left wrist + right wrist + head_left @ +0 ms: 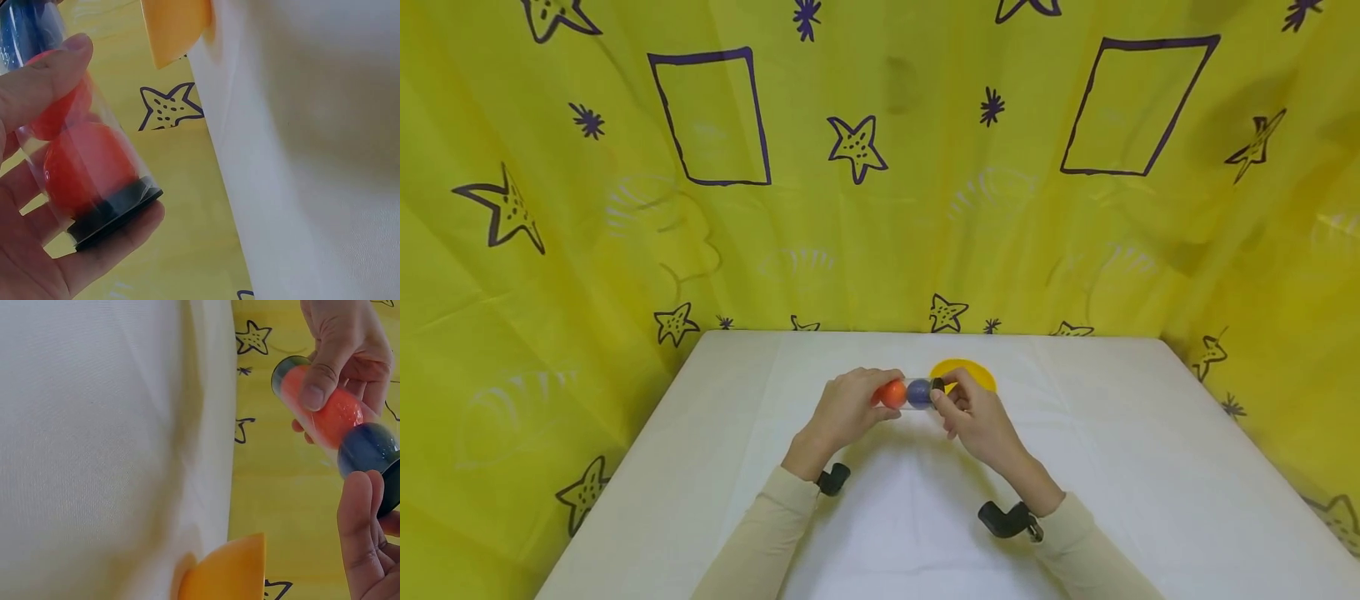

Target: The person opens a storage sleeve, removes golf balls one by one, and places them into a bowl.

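Yellow curtain (895,225) hangs behind a seemingly cloth-covered table (895,533).

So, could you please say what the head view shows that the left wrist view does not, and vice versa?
Of the two, only the head view shows the right hand in full, the beige sleeves, the black wrist devices and the rectangles drawn on the curtain.
Only the left wrist view shows the black cap beside an orange ball.
Both show the left hand gripping the clear tube with its orange and blue balls, the yellow bowl, the table and the curtain.
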`<state>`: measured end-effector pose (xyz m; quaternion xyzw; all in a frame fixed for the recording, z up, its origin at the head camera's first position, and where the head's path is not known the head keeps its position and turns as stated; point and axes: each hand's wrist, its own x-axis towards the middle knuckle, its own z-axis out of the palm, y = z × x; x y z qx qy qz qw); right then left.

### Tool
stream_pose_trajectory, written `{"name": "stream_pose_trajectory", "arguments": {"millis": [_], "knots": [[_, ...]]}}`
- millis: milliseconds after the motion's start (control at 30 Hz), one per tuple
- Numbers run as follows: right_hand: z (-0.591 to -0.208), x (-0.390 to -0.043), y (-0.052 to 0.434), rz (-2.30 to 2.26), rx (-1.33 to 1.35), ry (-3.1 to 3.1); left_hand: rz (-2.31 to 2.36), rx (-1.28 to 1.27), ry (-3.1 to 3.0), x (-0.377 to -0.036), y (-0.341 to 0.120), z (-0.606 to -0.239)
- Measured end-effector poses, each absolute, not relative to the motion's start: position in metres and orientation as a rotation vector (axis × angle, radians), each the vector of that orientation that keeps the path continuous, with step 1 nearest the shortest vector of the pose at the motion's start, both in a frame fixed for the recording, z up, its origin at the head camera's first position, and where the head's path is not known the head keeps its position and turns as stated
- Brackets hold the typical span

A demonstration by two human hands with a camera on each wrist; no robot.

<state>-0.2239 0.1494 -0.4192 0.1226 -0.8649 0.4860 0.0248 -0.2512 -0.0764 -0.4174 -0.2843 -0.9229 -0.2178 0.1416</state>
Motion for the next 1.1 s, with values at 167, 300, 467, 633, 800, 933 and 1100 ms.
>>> {"name": "stream_pose_trajectory", "arguments": {"millis": [167, 300, 467, 633, 800, 933, 1100], "knots": [[-0.422, -0.224, 0.15, 1.484, 0.442, -2.664, -0.668, -0.851, -2.715, -0.255, -0.079, -0.419], [-0.423, -0.225, 0.151, 1.467, 0.507, -2.665, -0.685, -0.873, -2.729, -0.257, -0.082, -0.419], [-0.422, -0.226, 0.153, 1.434, 0.572, -2.683, -0.768, -0.918, -2.755, -0.259, -0.086, -0.418], [-0.422, -0.225, 0.155, 1.316, 0.705, -2.674, -0.858, -0.959, -2.819, -0.262, -0.094, -0.421], [-0.42, -0.224, 0.155, 1.271, 0.762, -2.614, -0.872, -0.906, -2.836, -0.265, -0.103, -0.422], [-0.42, -0.226, 0.156, 1.303, 0.741, -2.616, -0.905, -0.863, -2.799, -0.265, -0.107, -0.419], [-0.42, -0.226, 0.157, 1.326, 0.709, -2.63, -0.891, -0.84, -2.764, -0.265, -0.11, -0.417]]}}
